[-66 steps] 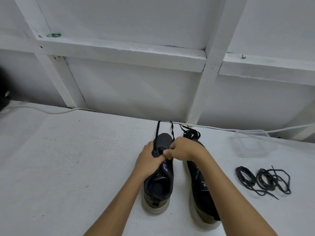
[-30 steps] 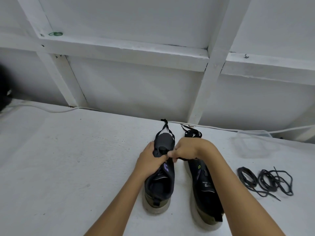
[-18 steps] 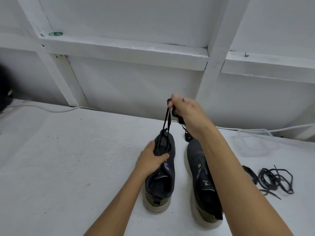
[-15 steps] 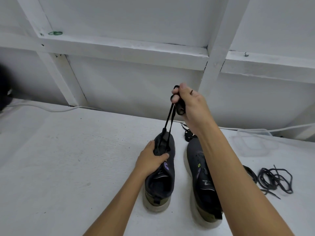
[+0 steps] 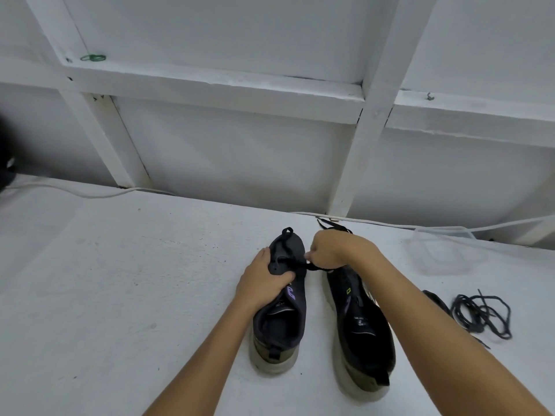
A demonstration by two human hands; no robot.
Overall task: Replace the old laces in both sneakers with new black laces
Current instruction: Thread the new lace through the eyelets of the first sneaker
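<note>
The left hand (image 5: 264, 283) clamps the forefoot of the left sneaker (image 5: 282, 298), its grip wrapped over the upper, likely to pin the shoe to the desk (image 5: 105, 280) against the pull. Just right of that sneaker's toe, the right hand (image 5: 333, 250) pinches a black lace (image 5: 303, 264) coming from its eyelets. Right of it stands the other sneaker (image 5: 360, 331), and farther right a loose lace bundle (image 5: 480, 313) waits within reach.

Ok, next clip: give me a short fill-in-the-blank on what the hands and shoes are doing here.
1. The left hand grips the ____ sneaker.
2. The right hand pinches a black ____ coming from that sneaker.
3. The bundle of loose laces lies to the ____ of the right sneaker.

Missing words: left; lace; right
</note>
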